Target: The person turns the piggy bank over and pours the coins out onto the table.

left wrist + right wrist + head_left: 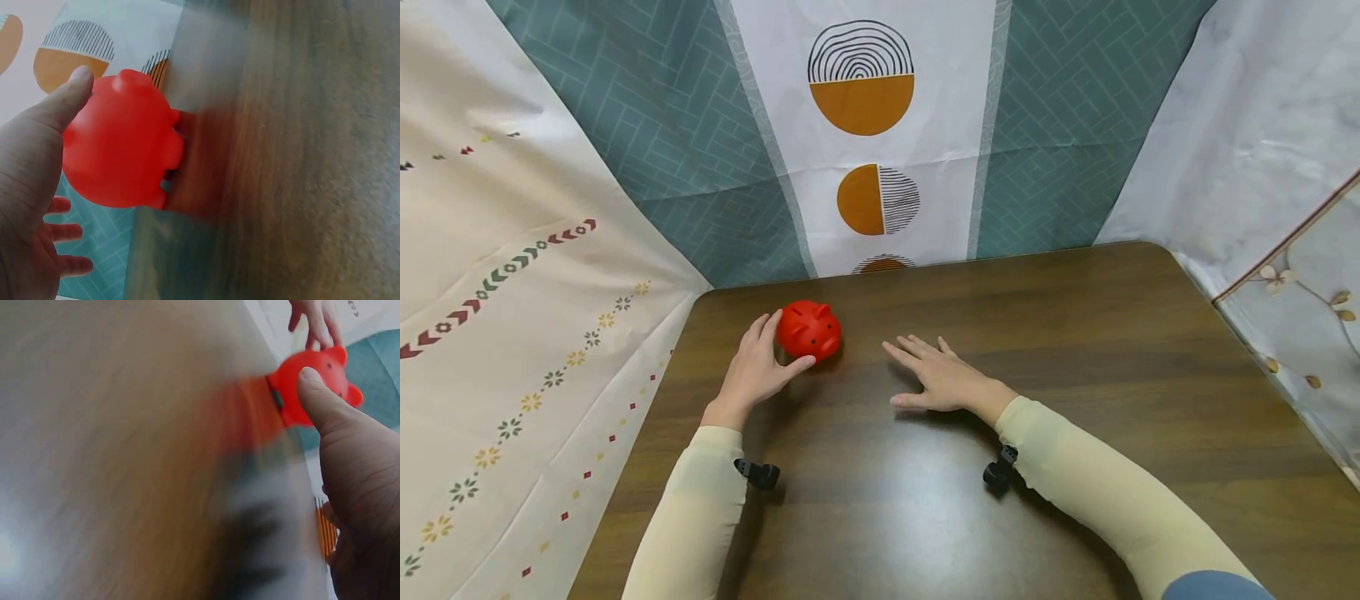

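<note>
A round red piggy bank [809, 332] stands on the brown wooden table near its far left corner, its snout turned to the right and its coin slot on top. Around its left side curves my left hand [758, 367], thumb in front and fingers behind; whether the fingertips touch it, I cannot tell. The left wrist view shows the piggy bank [122, 140] upright on its feet beside the thumb. To the right, my right hand [942, 375] hovers over the table with fingers spread and nothing in it. The right wrist view has the piggy bank [310, 384] beyond the right thumb.
The wooden table [1075, 333] reaches to a patterned cloth backdrop [700, 167] at the back. White cloth with coloured motifs [512, 333] hangs at the left, and pale floral cloth [1285, 292] at the right. Each wrist carries a small black camera [760, 475].
</note>
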Demonstrator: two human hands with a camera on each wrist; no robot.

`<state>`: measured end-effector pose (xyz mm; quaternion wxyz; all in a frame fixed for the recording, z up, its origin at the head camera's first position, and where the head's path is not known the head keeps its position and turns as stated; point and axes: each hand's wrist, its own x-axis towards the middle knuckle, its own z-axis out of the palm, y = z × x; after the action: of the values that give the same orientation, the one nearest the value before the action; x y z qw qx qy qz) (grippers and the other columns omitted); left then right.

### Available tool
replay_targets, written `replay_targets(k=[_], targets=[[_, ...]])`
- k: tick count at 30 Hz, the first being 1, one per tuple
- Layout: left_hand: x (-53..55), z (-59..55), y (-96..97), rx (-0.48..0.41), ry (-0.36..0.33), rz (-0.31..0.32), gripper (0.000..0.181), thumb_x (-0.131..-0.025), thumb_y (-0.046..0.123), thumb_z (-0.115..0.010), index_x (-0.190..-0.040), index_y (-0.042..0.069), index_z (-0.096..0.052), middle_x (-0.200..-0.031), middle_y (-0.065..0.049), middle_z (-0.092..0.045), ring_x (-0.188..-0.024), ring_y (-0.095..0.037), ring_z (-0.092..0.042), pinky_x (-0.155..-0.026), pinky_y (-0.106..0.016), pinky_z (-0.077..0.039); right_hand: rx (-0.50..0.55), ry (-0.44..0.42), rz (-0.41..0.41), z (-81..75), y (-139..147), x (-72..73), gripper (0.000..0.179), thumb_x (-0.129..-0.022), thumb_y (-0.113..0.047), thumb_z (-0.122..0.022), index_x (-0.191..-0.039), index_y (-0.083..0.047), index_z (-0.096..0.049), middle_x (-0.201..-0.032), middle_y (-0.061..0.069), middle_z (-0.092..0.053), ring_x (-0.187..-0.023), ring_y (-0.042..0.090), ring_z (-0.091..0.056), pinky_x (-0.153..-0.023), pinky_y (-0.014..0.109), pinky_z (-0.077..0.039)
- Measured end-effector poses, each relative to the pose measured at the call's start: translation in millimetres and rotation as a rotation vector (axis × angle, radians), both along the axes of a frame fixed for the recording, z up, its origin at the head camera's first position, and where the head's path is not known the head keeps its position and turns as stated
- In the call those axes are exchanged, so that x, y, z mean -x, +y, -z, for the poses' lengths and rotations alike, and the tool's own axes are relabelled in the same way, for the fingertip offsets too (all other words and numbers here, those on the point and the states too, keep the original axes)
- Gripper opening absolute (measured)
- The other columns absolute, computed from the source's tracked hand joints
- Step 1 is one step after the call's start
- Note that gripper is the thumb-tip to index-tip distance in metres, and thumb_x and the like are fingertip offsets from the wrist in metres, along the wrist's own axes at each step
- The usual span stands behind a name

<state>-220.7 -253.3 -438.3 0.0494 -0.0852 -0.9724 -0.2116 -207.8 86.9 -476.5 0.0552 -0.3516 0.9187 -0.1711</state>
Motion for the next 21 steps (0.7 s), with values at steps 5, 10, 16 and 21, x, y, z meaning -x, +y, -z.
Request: replay_targets(k=[5,10,16,21], targets=[[7.9,0.2,0.2,-0.015,-0.017,0.002,0.108,-0.07,0.073,-0.066,-0.154,0.021,-0.021,-0.154,-0.016,-0.024,-0.137,-0.039,-0.028,-0.094,-0.066,-0.04,0.02,-0.008,-0.032,-13.7,-36.1,13.8,0.094,-0.081,-0.08,-0.04,-0.154,-0.036,-0.002,-0.16,0.005,-0.015,-0.147,0.023,-0.01,-0.111,0.063,-0.011],[15.6,0.4,0.9,-0.012,-0.012,0.006,0.111,-0.068,0.069,-0.071,-0.154,0.023,-0.018,-0.154,-0.015,-0.024,-0.135,-0.04,-0.03,-0.092,-0.065,-0.042,0.048,0.032,-0.06,-34.7,-63.8,32.9,0.092,-0.082,-0.075,-0.046,-0.154,-0.035,-0.006,-0.16,0.006,-0.015,-0.146,0.022,-0.01,-0.112,0.061,-0.013],[20.5,1.3,1.7,0.01,0.012,0.045,0.108,-0.068,0.064,-0.075,-0.153,0.024,-0.02,-0.154,-0.014,-0.025,-0.134,-0.039,-0.03,-0.09,-0.062,-0.045,0.015,0.115,-0.08,-56.1,-89.7,55.4,0.089,-0.083,-0.068,-0.054,-0.155,-0.031,-0.014,-0.16,0.006,-0.016,-0.145,0.024,-0.015,-0.111,0.059,-0.019],[20.8,3.7,11.2,0.009,0.021,0.075,0.103,-0.07,0.059,-0.076,-0.152,0.022,-0.025,-0.153,-0.016,-0.025,-0.132,-0.039,-0.032,-0.088,-0.06,-0.048,-0.057,0.138,-0.091,-63.5,-103.6,66.1,0.087,-0.084,-0.066,-0.055,-0.154,-0.031,-0.017,-0.16,0.0,-0.015,-0.145,0.025,-0.015,-0.112,0.059,-0.018]])
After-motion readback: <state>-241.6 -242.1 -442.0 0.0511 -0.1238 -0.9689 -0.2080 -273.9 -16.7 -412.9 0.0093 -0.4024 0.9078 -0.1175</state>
